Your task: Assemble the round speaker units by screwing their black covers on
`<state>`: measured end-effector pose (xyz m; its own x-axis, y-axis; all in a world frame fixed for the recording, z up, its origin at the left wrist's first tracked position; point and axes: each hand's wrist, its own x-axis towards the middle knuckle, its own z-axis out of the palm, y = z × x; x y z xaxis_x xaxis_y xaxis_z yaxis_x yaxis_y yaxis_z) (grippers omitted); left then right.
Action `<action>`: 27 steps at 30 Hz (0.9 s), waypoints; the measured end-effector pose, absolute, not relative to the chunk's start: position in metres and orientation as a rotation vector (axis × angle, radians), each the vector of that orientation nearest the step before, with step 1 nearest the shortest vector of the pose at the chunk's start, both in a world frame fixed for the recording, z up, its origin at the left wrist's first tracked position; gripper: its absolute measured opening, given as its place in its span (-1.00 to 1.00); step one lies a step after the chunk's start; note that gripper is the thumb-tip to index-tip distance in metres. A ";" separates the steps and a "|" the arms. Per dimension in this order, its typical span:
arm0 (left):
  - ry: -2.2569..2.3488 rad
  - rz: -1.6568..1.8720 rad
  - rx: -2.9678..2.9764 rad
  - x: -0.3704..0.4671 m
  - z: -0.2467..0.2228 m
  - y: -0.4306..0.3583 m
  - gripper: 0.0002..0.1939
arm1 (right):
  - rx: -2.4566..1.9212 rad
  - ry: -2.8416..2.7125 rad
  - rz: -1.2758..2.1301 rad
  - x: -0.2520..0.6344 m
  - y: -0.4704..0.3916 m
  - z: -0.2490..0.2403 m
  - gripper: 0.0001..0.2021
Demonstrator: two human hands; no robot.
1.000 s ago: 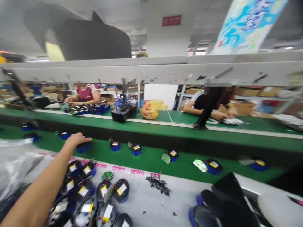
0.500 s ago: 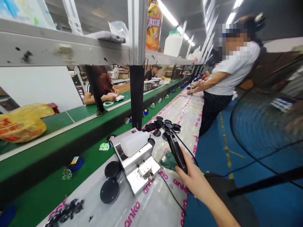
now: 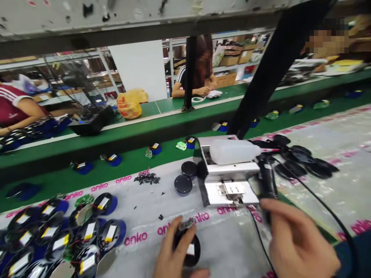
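Note:
My left hand has its fingers bent over a round black housing with a white battery inside, gripping it just above the plastic-covered bench. A small circuit board shows by the fingertips. My right hand is closed around the lower end of a black electric screwdriver, with part of the grip hidden. Left of the screwdriver stands a silver metal box with a small tray at its front. A white plastic bottle lies on top of it. Two black round covers are beside the box.
Many blue-black housings with batteries crowd the left. Black discs lie at right, small black pieces at mid-bench. A green conveyor carries more units. A dark post and black cord cross the area. Co-workers sit opposite.
My view has swung left and down. My left hand has come into view on a housing. The screwdriver, earlier raised in my right hand, is now lower, beside the silver box.

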<state>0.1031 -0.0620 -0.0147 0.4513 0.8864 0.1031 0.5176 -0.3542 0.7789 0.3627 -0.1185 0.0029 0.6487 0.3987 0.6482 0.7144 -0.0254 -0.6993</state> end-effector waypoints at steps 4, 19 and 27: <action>1.379 0.815 2.001 0.102 -0.008 -0.003 -0.74 | -1.659 -1.474 0.135 0.298 -0.113 0.016 -0.77; 1.221 0.850 1.499 0.098 -0.002 0.016 -0.89 | -1.476 -1.832 0.419 0.262 -0.072 0.022 -0.77; 1.000 0.769 0.838 0.085 -0.010 -0.016 -0.80 | -1.381 -1.731 0.258 0.268 -0.101 0.001 -0.80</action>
